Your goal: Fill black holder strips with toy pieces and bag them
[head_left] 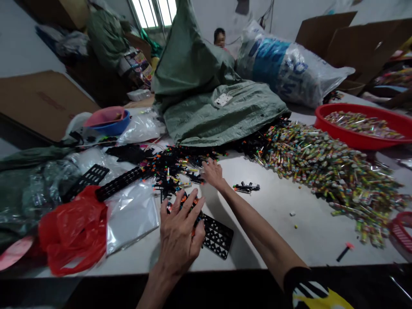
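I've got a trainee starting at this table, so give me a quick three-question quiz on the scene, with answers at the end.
1. Multiple choice: what lies right beside the left hand?
A) a blue bowl
B) a black perforated panel
C) a cardboard box

2. True or false: the right hand is resting on the red plastic bag.

3. Open: what colour is the large basin at the right of the picture, and what is in it?

Key:
1. B
2. False; it is at the edge of a pile of small black parts.
3. Red; it holds many small multicoloured pieces.
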Available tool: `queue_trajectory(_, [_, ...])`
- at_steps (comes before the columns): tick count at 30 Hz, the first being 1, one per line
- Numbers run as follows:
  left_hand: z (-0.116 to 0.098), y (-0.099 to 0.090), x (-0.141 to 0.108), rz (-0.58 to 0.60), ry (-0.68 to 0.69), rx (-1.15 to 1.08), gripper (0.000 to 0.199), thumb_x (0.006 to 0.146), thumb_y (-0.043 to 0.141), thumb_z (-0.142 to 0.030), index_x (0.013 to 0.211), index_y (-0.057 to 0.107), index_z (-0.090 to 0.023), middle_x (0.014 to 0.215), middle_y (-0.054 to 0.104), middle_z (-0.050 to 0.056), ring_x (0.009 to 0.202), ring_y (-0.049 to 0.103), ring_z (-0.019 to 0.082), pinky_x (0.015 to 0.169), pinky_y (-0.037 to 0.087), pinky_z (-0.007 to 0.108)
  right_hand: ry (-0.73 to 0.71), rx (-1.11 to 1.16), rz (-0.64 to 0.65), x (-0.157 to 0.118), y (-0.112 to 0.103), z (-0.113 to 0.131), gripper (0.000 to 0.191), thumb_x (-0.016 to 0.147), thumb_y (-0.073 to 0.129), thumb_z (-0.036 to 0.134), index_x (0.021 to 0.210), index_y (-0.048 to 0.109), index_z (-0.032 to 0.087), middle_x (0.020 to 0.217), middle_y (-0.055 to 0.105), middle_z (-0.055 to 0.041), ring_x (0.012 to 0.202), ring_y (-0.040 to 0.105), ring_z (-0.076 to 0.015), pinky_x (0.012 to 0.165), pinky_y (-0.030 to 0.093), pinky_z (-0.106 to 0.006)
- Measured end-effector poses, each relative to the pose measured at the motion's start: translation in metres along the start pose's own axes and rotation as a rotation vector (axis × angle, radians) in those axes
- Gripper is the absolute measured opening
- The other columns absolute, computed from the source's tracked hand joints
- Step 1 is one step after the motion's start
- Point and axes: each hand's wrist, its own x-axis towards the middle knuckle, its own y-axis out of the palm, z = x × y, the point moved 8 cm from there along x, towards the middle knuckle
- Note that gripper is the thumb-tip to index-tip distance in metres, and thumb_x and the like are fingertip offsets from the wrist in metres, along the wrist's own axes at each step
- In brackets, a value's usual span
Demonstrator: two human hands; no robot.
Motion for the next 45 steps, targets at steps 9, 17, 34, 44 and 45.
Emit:
queue_trajectory(9, [0.001,-0.002,0.001,-0.051,-0.017,-0.053,0.042,0.08,0.044,-0.025,0.122,0.051,-0.023,0.135,0.043,0.004,0.128,0.031,0.029,0.103,0.018,0.053,0.037,-0.101,-0.03,-0.045,0.004,-0.043,0.028,0.081,0.038,0.005,0.086,0.064,0.011,0.098,0.061,-0.0155,0.099,0.05,-0.0252,0.077,0.037,-0.032])
queue_trajectory(17, [0.002,0.002,-0.002,-0.023,0.001,-0.019,0.047,0.079,0.045,-0.023,0.126,0.047,-0.024,0.137,0.041,0.004,0.13,0.029,0.029,0.103,0.018,0.053,0.107,0.303,0.04,-0.1,0.013,-0.062,0.009,0.07,0.06,0.021,0.077,0.063,0.016,0.074,0.063,-0.0015,0.068,0.056,-0.0141,0.057,0.035,-0.022])
queue_trajectory(34, [0.003,0.005,-0.002,0.01,-0.026,-0.052,0.045,0.081,0.044,-0.026,0.125,0.048,-0.024,0.137,0.042,0.003,0.131,0.027,0.028,0.105,0.015,0.052,0.024,1.084,0.124,-0.14,0.05,0.002,0.009,0.068,0.06,0.023,0.073,0.058,0.017,0.064,0.054,0.0012,0.065,0.048,-0.0142,0.057,0.039,-0.023])
queue_trajectory(44, [0.003,0.003,-0.003,0.018,-0.061,-0.091,0.043,0.082,0.044,-0.028,0.124,0.049,-0.023,0.137,0.042,0.003,0.131,0.026,0.028,0.107,0.013,0.051,-0.05,0.983,0.105,-0.177,0.053,0.015,0.021,0.079,0.056,0.028,0.099,0.056,0.021,0.083,0.062,-0.0021,0.08,0.056,-0.019,0.068,0.045,-0.027])
queue_trajectory(45, [0.003,0.003,-0.003,0.019,-0.062,-0.088,0.043,0.082,0.044,-0.029,0.124,0.049,-0.023,0.137,0.042,0.003,0.131,0.026,0.028,0.106,0.013,0.052,-0.082,0.898,0.121,-0.178,0.053,0.019,0.021,0.078,0.057,0.027,0.098,0.057,0.021,0.083,0.063,-0.0028,0.08,0.056,-0.0193,0.069,0.045,-0.028])
